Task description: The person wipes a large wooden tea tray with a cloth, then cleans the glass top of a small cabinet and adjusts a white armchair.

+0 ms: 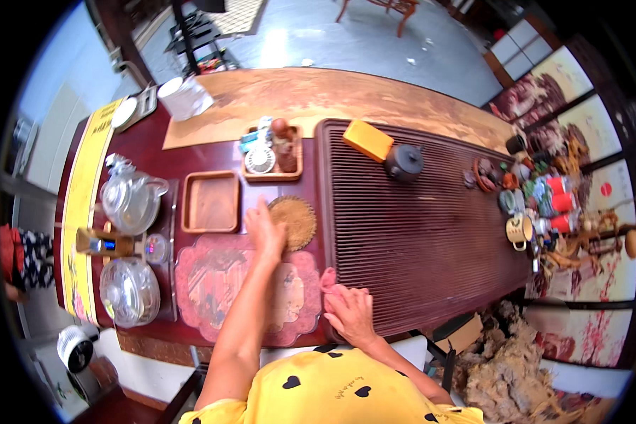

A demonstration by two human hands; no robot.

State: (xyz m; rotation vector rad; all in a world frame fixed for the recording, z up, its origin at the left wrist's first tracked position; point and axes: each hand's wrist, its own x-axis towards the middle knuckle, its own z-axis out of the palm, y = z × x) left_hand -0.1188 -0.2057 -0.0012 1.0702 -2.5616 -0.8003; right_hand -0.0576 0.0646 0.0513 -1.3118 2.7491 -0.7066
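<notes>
My left hand [265, 229] reaches over the dark red table, at the left edge of a round brown mat [297, 220] with a scalloped rim. Its thumb side overlaps the mat; blur hides whether the fingers grip it. Under my left forearm lies a pink scalloped placemat [201, 312] with a worn picture. My right hand [352, 314] holds a crumpled pink cloth [328, 281] against the near left corner of a large slatted tea tray [429, 249]. On that tray stand a dark teapot [404, 163] and a yellow box [368, 140], side by side.
A square wooden tray [211, 202] lies left of my left hand; behind it another wooden tray [272, 176] holds small items. Glass kettles [131, 201] stand at the left. Cups and ornaments [519, 231] crowd the tea tray's right end. A person [24, 259] is at far left.
</notes>
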